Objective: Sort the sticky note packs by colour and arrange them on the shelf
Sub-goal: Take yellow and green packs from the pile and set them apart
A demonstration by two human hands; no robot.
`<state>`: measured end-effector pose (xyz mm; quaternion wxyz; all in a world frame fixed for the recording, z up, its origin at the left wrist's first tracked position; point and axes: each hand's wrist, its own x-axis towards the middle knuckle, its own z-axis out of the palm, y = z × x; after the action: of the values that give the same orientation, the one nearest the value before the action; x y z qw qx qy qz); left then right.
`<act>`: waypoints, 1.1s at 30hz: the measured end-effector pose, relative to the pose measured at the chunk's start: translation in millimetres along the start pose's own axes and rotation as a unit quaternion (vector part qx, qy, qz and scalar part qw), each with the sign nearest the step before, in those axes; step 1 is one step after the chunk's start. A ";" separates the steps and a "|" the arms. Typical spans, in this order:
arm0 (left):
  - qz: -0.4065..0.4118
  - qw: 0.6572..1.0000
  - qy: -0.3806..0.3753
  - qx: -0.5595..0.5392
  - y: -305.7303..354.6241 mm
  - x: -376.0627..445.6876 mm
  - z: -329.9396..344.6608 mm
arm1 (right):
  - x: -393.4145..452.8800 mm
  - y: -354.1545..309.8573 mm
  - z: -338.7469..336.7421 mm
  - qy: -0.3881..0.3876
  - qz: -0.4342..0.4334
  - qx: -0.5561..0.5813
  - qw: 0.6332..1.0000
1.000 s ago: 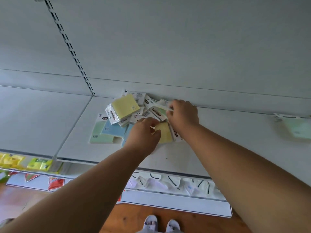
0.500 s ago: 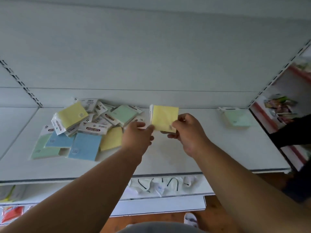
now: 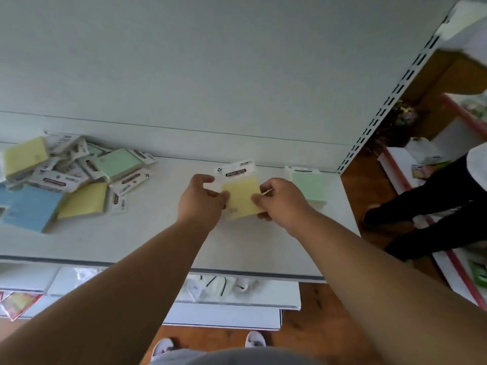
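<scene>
The left hand [image 3: 201, 200] pinches the left edge of a yellow pack [image 3: 241, 197]; the right hand [image 3: 279, 198] pinches its right edge, fingers curled round it; both hands are thus clamped on the same pack. The pack is held just over the white shelf [image 3: 158, 241], label header toward the back panel; whether its underside touches the shelf cannot be told.

Procedure for the step in hand, as judged: lower the pack flat; keep its header square to the back panel; leave a clear gap from the green pack [image 3: 309, 184] just to the right, so that the yellow column starts apart from the green one; release both edges together to avoid skewing.

Count, as far as visible: one yellow pack in hand; one green pack placed at the right, possibly more beneath it; in the unsorted heap [image 3: 71, 177] at the left, two yellow, one plainly green, one or two blue; several further packs show only white headers, colour not discernible; the heap runs off the left edge, so the total is uncertain.
</scene>
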<state>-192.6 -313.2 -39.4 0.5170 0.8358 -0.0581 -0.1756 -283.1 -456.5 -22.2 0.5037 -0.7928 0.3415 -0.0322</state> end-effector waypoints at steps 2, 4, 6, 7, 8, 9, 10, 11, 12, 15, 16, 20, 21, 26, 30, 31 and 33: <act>-0.007 0.999 0.044 -0.006 5.1 9.5 -1.0 | 12.2 -8.5 7.0 -0.001 -0.009 -0.042 0.999; 0.013 0.999 0.033 0.041 9.8 18.6 -0.9 | 27.9 -16.4 13.2 0.011 -0.004 -0.060 0.998; 0.045 0.994 0.015 0.101 13.3 26.7 0.1 | 45.1 -20.1 17.0 0.026 0.009 -0.067 0.997; 0.055 0.991 0.008 0.118 13.6 31.2 0.4 | 52.7 -21.4 18.6 0.031 0.017 -0.068 0.997; 0.060 0.989 0.003 0.134 12.2 36.3 0.8 | 59.3 -22.1 19.6 0.037 0.024 -0.065 0.997; 0.062 0.987 0.002 0.149 11.2 40.1 0.5 | 65.9 -21.0 20.4 0.043 0.030 -0.064 0.997; 0.062 0.985 0.002 0.160 10.4 43.7 0.5 | 70.5 -20.6 20.4 0.049 0.031 -0.068 0.996; 0.063 0.984 0.001 0.167 9.5 46.3 0.6 | 74.9 -20.7 20.7 0.052 0.031 -0.080 0.995; 0.068 0.982 -0.005 0.173 7.2 48.2 0.9 | 78.7 -21.7 21.6 0.055 0.033 -0.098 0.993; 0.113 0.969 -0.042 0.214 -1.5 44.7 3.7 | 88.6 -25.9 28.8 0.060 0.045 -0.147 0.986; 0.141 0.963 -0.048 0.225 -5.1 43.4 4.5 | 91.4 -28.7 32.3 0.063 0.045 -0.161 0.984; 0.210 0.932 -0.015 0.294 -12.9 46.6 1.2 | 95.3 -35.6 43.1 0.076 0.044 -0.216 0.973; 0.208 0.924 -0.005 0.321 -13.9 48.8 0.2 | 95.2 -35.4 43.4 0.084 0.044 -0.228 0.969; 0.181 0.918 -0.019 0.354 -11.3 51.6 -3.9 | 85.4 -34.2 43.9 0.141 -0.002 -0.263 0.954; 0.191 0.921 -0.014 0.338 -7.4 44.2 -17.8 | 65.5 -42.4 58.1 0.116 -0.083 -0.270 0.952; 0.194 0.925 0.001 0.328 -8.9 42.9 -25.5 | 60.6 -45.9 64.9 0.105 -0.107 -0.265 0.953; 0.189 0.930 0.029 0.312 -14.8 41.6 -47.7 | 52.3 -56.9 84.3 0.077 -0.148 -0.246 0.955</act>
<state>-138.1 -277.7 -43.0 0.2548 0.9333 -0.2520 -0.0229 -180.8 -406.3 -32.2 0.2549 -0.9288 0.2558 -0.0827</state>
